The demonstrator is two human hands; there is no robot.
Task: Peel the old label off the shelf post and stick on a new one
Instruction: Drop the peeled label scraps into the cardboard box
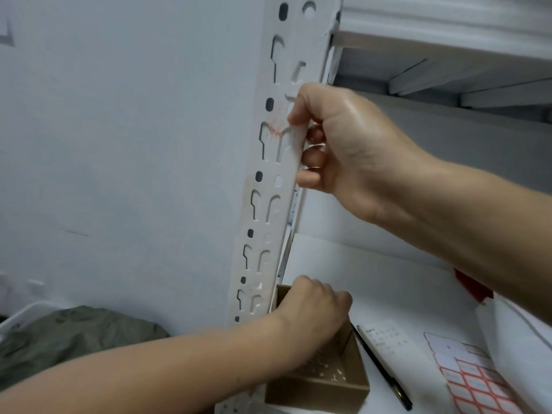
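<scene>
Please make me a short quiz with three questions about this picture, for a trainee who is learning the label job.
1. True or false: the right hand holds the shelf post, with the thumb on its front face.
2. Where is the left hand? A) on the post, above the right hand; B) reaching into the brown cardboard box; C) out of view.
3. Fill in: the traces on the post beside the thumb are ____ in colour.

Key: 1 true; 2 B; 3 red.
</scene>
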